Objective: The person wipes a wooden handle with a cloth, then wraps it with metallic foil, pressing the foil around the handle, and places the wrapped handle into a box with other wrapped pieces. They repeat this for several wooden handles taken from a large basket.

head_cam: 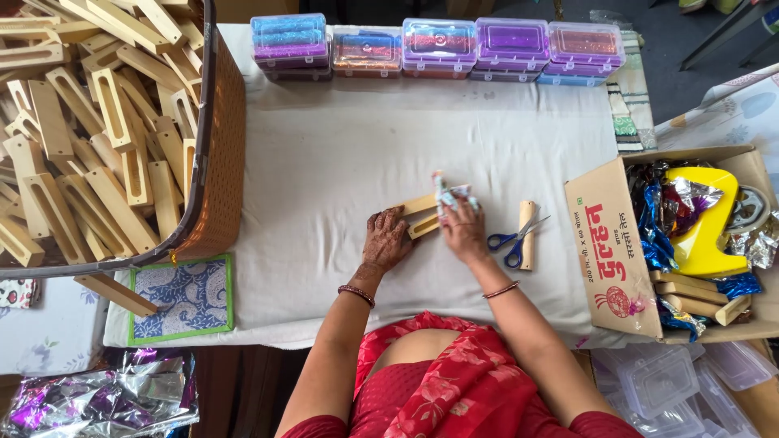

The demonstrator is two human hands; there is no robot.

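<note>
Pressing flat and open, the left hand (385,241) pins a slotted pale wooden block (420,215) mid-table; its long axis runs rightward, up to the right hand (462,229), fingers closed around shiny patterned foil (451,195).

Brown printed carton (610,251) right, glitter boxes (438,47) behind

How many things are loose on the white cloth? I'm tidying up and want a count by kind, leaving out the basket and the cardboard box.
Glitter boxes: 5 on top; more may sit beneath
Slotted wooden pieces: 2, one under the hands, one under the scissors
Scissors: 1
Foil wrap piece: 1
Total: 9
</note>
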